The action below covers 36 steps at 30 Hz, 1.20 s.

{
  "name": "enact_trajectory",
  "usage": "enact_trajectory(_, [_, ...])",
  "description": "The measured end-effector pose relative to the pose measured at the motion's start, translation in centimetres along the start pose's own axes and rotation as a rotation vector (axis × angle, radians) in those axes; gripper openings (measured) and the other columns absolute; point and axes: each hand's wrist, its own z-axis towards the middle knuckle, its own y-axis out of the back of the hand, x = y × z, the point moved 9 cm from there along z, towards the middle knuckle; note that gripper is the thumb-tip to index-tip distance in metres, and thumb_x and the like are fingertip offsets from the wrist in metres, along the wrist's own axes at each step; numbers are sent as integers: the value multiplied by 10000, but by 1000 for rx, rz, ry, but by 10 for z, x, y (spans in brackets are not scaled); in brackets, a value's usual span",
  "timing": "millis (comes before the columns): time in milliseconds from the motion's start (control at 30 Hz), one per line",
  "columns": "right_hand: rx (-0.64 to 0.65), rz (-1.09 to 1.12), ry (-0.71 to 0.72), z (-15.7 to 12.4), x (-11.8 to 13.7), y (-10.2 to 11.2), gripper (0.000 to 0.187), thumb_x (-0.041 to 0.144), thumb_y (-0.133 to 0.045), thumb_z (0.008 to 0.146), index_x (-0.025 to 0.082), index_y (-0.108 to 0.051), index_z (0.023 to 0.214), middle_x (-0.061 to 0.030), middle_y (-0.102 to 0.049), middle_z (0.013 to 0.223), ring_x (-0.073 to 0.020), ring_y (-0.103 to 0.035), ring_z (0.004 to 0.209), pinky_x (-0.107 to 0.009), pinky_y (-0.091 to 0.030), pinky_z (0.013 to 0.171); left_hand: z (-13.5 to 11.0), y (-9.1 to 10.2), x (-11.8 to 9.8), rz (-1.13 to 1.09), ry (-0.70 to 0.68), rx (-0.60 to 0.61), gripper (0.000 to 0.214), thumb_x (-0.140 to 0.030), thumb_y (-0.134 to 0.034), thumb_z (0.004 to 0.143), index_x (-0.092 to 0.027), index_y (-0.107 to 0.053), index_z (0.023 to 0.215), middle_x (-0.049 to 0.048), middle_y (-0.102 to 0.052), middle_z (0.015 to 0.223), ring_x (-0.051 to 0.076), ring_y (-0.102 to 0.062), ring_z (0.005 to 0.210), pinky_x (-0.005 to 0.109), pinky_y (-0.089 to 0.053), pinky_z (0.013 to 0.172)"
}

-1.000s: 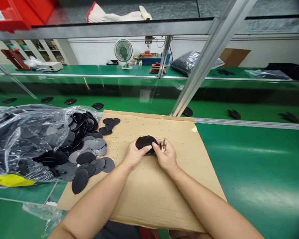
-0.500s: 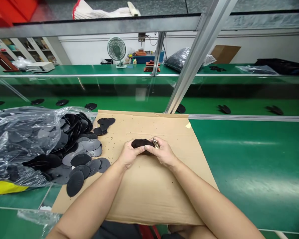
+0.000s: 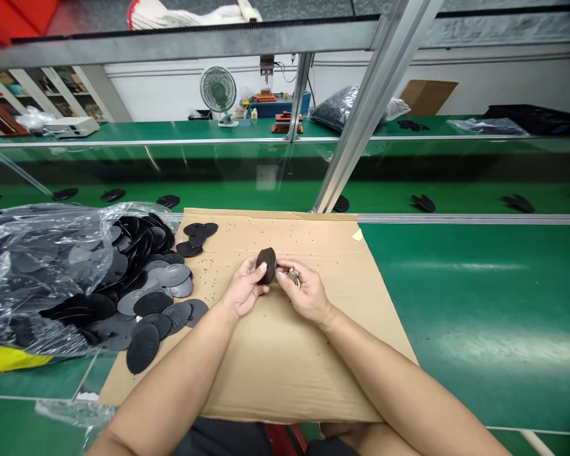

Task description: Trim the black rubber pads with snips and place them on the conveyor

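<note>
A black oval plastic piece (image 3: pixel 266 264) stands on edge above the cardboard sheet (image 3: pixel 285 361), pinched by my left hand (image 3: pixel 244 288). My right hand (image 3: pixel 304 291) is closed just to its right, fingertips touching the piece, with a small shiny metal tool (image 3: pixel 294 275) gripped in the fingers. Tiny dark specks lie scattered on the cardboard around both hands.
A clear plastic bag (image 3: pixel 38 266) spills several black oval pieces (image 3: pixel 156 304) onto the cardboard's left side. Behind runs a green conveyor belt (image 3: pixel 456 196) carrying more black pieces (image 3: pixel 422 202). A slanted metal post (image 3: pixel 361 107) rises from the belt's rail. A small fan (image 3: pixel 218 92) stands far back.
The black piece has been turned from lying flat between my hands to standing on edge and lifted a little. The camera view has shifted slightly.
</note>
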Motion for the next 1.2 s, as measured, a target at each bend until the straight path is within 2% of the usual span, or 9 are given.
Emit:
enact_trajectory(67, [-4, -50, 144, -2, 17, 0, 213, 286, -539, 887, 199, -616, 1065, -77, -653, 954, -197, -607, 858, -360, -494, 798, 1, 1, 1, -35, 33, 8, 567, -277, -810, 648, -192, -518, 1127, 11, -585, 851, 87, -546, 624, 169, -410, 466])
enact_trajectory(233, [-37, -189, 345, -6, 37, 1, 160, 199, -531, 878, 214, -623, 1009, -64, -663, 870, -201, -608, 812, -393, -500, 784, -4, -8, 6, -83, 113, 106, 547, -315, -807, 660, -176, -538, 1116, 10, -562, 807, 91, -544, 614, 188, -434, 501])
enact_trajectory(533, [-46, -274, 428, -10, 42, -1, 152, 183, -505, 879, 209, -627, 968, -77, -663, 837, -205, -595, 768, -399, -480, 756, -9, -10, 12, -32, 132, 104, 568, -353, -821, 642, -163, -555, 1106, 4, -547, 734, 83, -516, 583, 177, -414, 482])
enact_trajectory(700, [-100, -120, 245, -7, 21, 3, 114, 261, -528, 880, 214, -614, 937, -68, -642, 852, -203, -590, 802, -381, -483, 768, -5, -7, 1, -8, 2, 57, 539, -319, -810, 652, -163, -553, 1099, 19, -592, 831, 88, -547, 636, 193, -446, 529])
enact_trajectory(867, [-369, 118, -90, -5, -28, 31, 216, 392, -578, 841, 187, -559, 907, -19, -562, 731, -151, -521, 629, -296, -458, 607, -4, 9, -15, -6, -232, -134, 576, -222, -837, 567, -156, -567, 1071, 72, -633, 1073, 172, -604, 971, 317, -485, 884])
enact_trajectory(933, [-417, 179, -143, -4, -40, 37, 252, 413, -607, 811, 186, -531, 890, 4, -523, 699, -138, -494, 605, -283, -447, 596, 1, 17, -27, 64, -329, -213, 515, -233, -803, 601, -155, -582, 1060, 80, -643, 1064, 197, -603, 994, 369, -462, 937])
enact_trajectory(1000, [-423, 204, -153, -3, -45, 39, 270, 416, -624, 793, 186, -518, 886, 6, -513, 714, -136, -496, 625, -283, -451, 622, 13, 22, -53, 290, -432, -293, 405, -239, -735, 673, -154, -611, 1049, 86, -647, 1048, 215, -604, 988, 398, -449, 955])
enact_trajectory(1133, [-336, 188, -141, -1, -45, 33, 257, 404, -616, 798, 183, -524, 891, -4, -527, 731, -142, -508, 645, -288, -448, 638, 49, 5, -140, 1104, -705, -452, 321, -159, -610, 756, -166, -648, 1075, 101, -585, 1116, 249, -529, 1101, 399, -377, 1035])
enact_trajectory(1200, [-302, 178, -133, 0, -45, 30, 247, 393, -614, 800, 181, -531, 895, -11, -538, 740, -147, -517, 660, -292, -449, 648, 76, -10, -171, 1373, -757, -413, 420, -126, -587, 761, -166, -599, 1179, 108, -510, 1223, 241, -495, 1143, 373, -379, 1036])
